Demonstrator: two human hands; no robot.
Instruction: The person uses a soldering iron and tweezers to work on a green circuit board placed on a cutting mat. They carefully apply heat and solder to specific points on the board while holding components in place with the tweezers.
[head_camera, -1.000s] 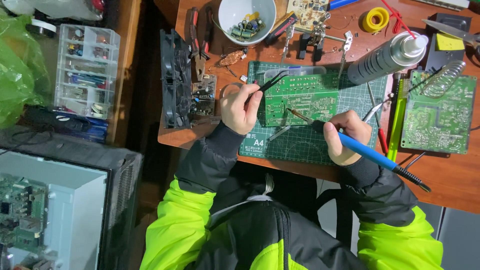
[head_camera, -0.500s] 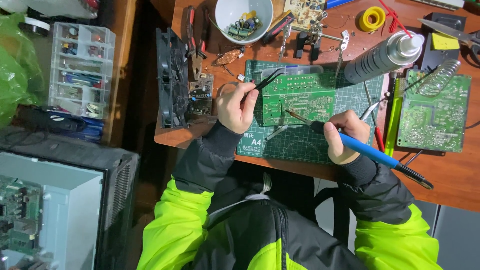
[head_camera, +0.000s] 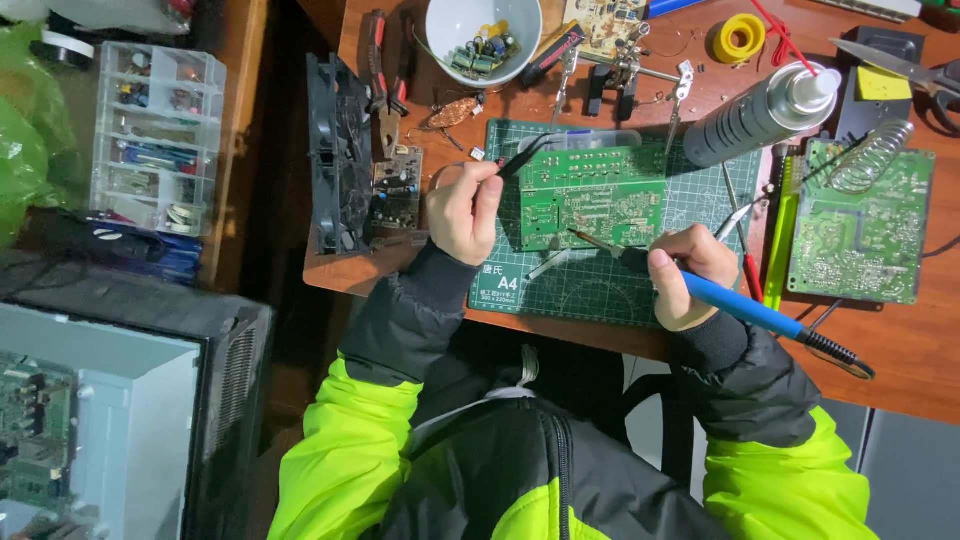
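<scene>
Two closed hands: left hand (head_camera: 462, 212) around black tweezers (head_camera: 527, 155), right hand (head_camera: 690, 272) around blue soldering iron (head_camera: 735, 305), over green circuit board (head_camera: 592, 197).

free: mat (head_camera: 600, 290) strip below board (head_camera: 592, 196) | blocked: can (head_camera: 755, 112) right, clamp stand (head_camera: 622, 80) behind, fan (head_camera: 336, 155) left

Circuit board (head_camera: 592, 196) lies on mat (head_camera: 640, 280), bowl (head_camera: 450, 30) behind.

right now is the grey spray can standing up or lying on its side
Lying on its side: the grey spray can rests lengthwise on the desk, white cap toward the upper right.
</scene>
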